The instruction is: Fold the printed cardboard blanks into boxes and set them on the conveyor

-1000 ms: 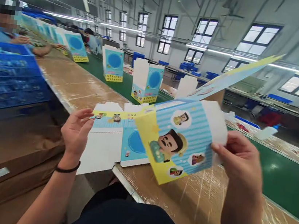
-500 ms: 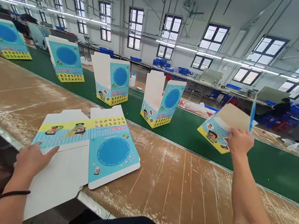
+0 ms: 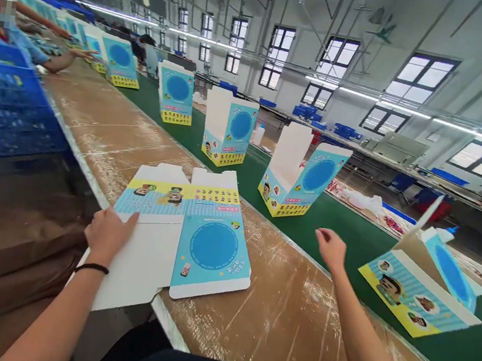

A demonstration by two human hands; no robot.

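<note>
My left hand [image 3: 109, 234] grips the left edge of a flat printed carton [image 3: 214, 245], its thumb on top and its fingers partly hidden. This carton lies unfolded on the brown worktable, its white panel hanging over the near edge. My right hand [image 3: 332, 250] is over the table's far edge beside the green belt, fingers curled together with nothing seen in them. To its right, an opened-up carton [image 3: 415, 295] stands on the belt with its top flaps up. Left of the hand is another open-topped carton [image 3: 304, 174], also on the belt.
Several more blue and yellow cartons [image 3: 176, 94] stand along the green conveyor belt [image 3: 334, 216]. Blue crates [image 3: 6, 102] are stacked at the left, beside a co-worker's outstretched arm [image 3: 68, 57]. A plastic-covered brown worktable [image 3: 260, 301] runs along the belt.
My right hand has let go of the open carton, which now stands on the belt, and has drawn back leftward. The view has turned left. My left hand stays at the flat carton.
</note>
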